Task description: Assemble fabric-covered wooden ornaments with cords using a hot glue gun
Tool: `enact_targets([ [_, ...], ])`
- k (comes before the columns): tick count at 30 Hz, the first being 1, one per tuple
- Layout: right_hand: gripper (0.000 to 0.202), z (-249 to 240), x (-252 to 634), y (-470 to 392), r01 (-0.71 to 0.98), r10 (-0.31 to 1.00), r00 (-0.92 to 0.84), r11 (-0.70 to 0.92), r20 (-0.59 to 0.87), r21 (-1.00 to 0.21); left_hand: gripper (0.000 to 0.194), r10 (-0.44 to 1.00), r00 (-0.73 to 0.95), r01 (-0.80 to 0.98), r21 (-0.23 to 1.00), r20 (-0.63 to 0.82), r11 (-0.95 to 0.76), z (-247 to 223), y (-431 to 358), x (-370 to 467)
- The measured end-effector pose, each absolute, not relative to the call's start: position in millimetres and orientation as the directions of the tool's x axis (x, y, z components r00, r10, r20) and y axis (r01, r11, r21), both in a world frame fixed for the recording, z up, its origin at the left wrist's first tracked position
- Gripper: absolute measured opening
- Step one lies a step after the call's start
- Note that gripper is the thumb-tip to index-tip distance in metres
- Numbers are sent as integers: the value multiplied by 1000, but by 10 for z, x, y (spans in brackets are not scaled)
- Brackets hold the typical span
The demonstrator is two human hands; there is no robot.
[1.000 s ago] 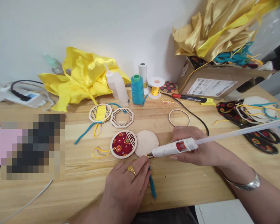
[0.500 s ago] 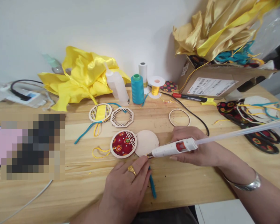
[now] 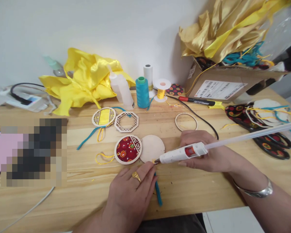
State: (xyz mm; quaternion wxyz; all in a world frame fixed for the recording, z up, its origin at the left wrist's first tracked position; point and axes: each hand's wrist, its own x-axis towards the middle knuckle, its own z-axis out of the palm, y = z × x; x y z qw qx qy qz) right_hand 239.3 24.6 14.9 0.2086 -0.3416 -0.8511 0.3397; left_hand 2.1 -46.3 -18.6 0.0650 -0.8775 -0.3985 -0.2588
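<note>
My right hand (image 3: 208, 155) is closed round a white glue gun (image 3: 181, 153) with a long clear glue stick out of its back. The gun's dark nozzle is at the lower right edge of a plain round disc (image 3: 152, 149). My left hand (image 3: 133, 191), with a gold ring, presses its fingertips together at that edge, over the top of a blue cord (image 3: 158, 191); what they pinch is hidden. Left of the disc lies a round ornament (image 3: 127, 149) with red patterned fabric and a yellow braided loop.
Behind are a yellow-filled ornament (image 3: 103, 117), an octagonal frame (image 3: 126, 122), a thin ring (image 3: 186, 122), a teal thread spool (image 3: 142, 94), a squeeze bottle (image 3: 122, 90) and a marker (image 3: 196, 101). Scissors (image 3: 273, 144) lie right, near a cardboard box (image 3: 218, 85). A black cable curves behind my right hand.
The glue gun in my right hand has shifted slightly to the right, its nozzle a little off from before. My left hand has hardly moved.
</note>
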Motion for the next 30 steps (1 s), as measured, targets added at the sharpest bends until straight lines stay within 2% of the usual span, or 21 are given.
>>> enact_targets([
  [8, 23, 148, 2401, 257, 439, 756, -639, 510, 143, -739, 20, 675, 538, 734, 113, 505, -670, -182, -469, 26],
  [17, 29, 142, 2392, 245, 448, 726, -680, 523, 104, -725, 22, 672, 548, 735, 97, 498, -671, -180, -470, 16],
  [22, 23, 158, 2404, 249, 450, 747, -654, 507, 115, -735, 21, 667, 548, 735, 91, 505, -672, -181, -468, 20],
  [30, 29, 142, 2383, 238, 437, 722, -681, 536, 124, -722, 22, 672, 548, 735, 96, 498, -671, -182, -462, 21],
])
